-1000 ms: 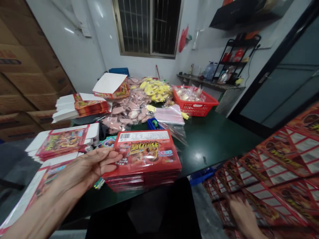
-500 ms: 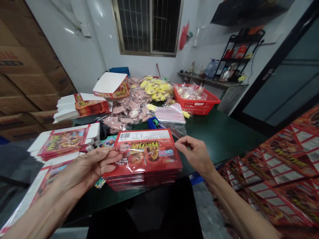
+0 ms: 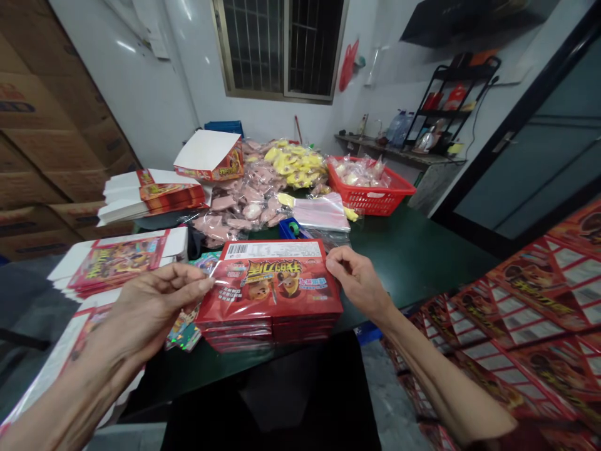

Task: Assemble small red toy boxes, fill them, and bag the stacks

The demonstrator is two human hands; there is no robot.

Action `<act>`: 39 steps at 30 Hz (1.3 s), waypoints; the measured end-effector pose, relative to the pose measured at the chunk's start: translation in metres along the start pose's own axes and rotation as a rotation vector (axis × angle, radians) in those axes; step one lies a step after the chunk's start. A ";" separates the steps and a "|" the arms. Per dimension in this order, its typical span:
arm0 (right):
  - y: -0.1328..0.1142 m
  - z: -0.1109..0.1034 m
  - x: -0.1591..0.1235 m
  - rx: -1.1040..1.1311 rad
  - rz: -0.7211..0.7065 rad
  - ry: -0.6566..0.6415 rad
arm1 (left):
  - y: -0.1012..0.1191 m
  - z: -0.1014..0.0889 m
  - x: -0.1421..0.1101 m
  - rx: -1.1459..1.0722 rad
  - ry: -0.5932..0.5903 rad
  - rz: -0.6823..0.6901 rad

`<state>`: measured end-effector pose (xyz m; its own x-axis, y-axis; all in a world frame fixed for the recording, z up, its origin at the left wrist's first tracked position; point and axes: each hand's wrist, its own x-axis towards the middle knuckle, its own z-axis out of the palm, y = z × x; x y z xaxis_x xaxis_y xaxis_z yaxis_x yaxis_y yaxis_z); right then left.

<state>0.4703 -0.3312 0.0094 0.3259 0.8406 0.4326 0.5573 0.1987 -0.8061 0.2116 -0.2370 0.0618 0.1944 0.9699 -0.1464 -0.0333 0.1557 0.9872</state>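
A short stack of red printed packs (image 3: 270, 313) sits at the near edge of the dark green table (image 3: 408, 250). On top lies a clear plastic film or bag (image 3: 244, 285) over the uppermost pack. My left hand (image 3: 154, 300) pinches the film's left edge with thumb and fingers. My right hand (image 3: 357, 279) pinches its right upper corner, fingers curled.
Flat printed cartons (image 3: 117, 260) are stacked at the left. Pink and yellow bagged items (image 3: 263, 188) and a red basket (image 3: 370, 188) lie farther back. A pile of red packs (image 3: 530, 313) slopes at the right. Cardboard boxes (image 3: 42, 156) line the left wall.
My right hand rose from the pile of packs at the lower right and came to the stack's right corner. My left hand shifted from resting flat to pinching the film.
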 end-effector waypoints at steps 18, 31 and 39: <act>0.007 0.019 -0.008 -0.088 0.140 0.130 | -0.048 0.001 0.032 -0.094 0.068 0.227; 0.008 0.026 -0.010 -0.086 0.399 0.211 | -0.056 0.002 0.038 -0.126 0.131 0.180; 0.008 0.017 0.002 0.101 0.453 0.181 | -0.045 0.001 0.051 -0.078 0.142 0.185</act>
<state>0.4625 -0.3191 -0.0027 0.6507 0.7545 0.0854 0.2550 -0.1112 -0.9605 0.2239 -0.1946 0.0097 0.0382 0.9990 0.0236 -0.1326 -0.0183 0.9910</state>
